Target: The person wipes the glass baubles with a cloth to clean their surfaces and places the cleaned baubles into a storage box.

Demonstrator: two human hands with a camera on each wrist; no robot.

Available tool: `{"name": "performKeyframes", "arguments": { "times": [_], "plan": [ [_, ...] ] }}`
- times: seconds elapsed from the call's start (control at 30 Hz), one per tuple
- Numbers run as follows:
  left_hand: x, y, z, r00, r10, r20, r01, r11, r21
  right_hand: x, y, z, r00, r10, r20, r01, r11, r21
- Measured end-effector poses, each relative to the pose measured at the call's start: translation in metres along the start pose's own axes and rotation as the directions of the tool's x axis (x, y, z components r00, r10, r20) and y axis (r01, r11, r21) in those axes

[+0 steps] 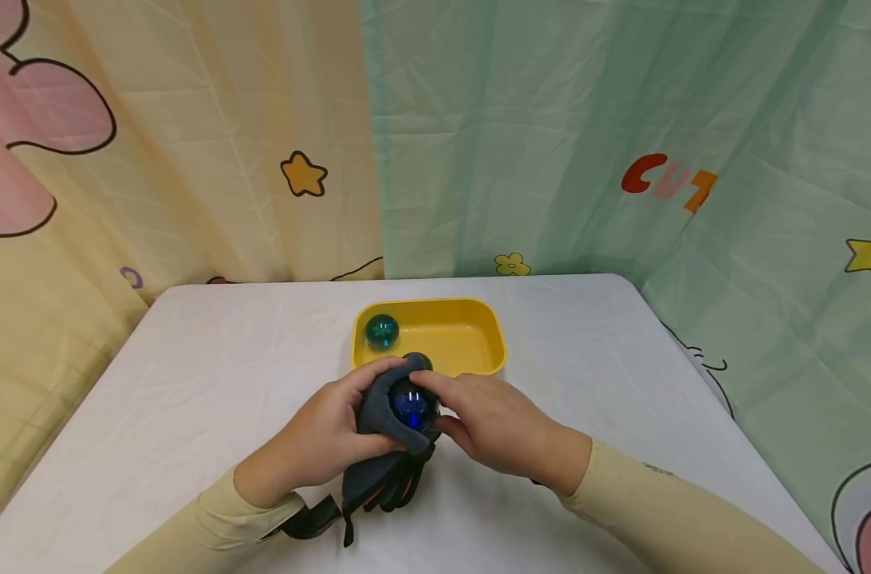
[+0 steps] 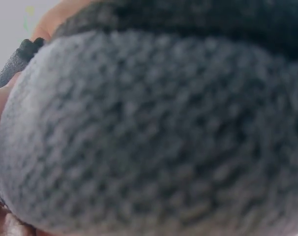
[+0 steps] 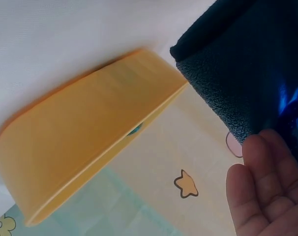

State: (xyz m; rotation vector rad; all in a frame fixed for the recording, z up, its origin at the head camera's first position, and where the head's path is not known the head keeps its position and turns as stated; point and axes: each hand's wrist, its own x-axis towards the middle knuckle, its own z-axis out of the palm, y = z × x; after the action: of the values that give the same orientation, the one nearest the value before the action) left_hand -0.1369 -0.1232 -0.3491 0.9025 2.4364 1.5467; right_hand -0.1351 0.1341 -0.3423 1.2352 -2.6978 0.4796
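My left hand (image 1: pixel 328 430) grips a dark grey, rough-textured cloth (image 1: pixel 378 414) that wraps like a pouch around a see-through blue ball (image 1: pixel 411 405). Black folds hang from the cloth's lower end. With thumb and fingers at the ball's right side, my right hand (image 1: pixel 507 426) pinches it at the cloth's edge. In the right wrist view, the fingers (image 3: pixel 259 172) lie by the ball's blue glint and the dark cloth (image 3: pixel 237 59). Close-up cloth (image 2: pixel 154 132) fills most of the left wrist view, hiding the ball there.
Just beyond my hands stands a yellow tray (image 1: pixel 494 335) with a see-through green ball (image 1: pixel 382 331) in its left end. Both are on a white-covered table (image 1: pixel 227 343). Patterned curtains (image 1: pixel 443 143) hang along the far and side edges.
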Motion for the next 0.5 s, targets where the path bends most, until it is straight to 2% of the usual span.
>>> {"name": "performKeyframes", "arguments": {
  "times": [0.17, 0.5],
  "plan": [
    [0.0001, -0.0012, 0.0012, 1.000, 0.029, 0.006, -0.029, 1.000, 0.007, -0.0008, 0.0003, -0.0001, 1.000, 0.004, -0.004, -0.004, 1.000, 0.003],
    [0.0005, -0.0016, 0.0019, 1.000, 0.022, 0.005, -0.022, 1.000, -0.001, -0.0031, 0.0012, 0.0007, 1.000, -0.008, -0.029, 0.009, 0.999, 0.040]
  ]
}}
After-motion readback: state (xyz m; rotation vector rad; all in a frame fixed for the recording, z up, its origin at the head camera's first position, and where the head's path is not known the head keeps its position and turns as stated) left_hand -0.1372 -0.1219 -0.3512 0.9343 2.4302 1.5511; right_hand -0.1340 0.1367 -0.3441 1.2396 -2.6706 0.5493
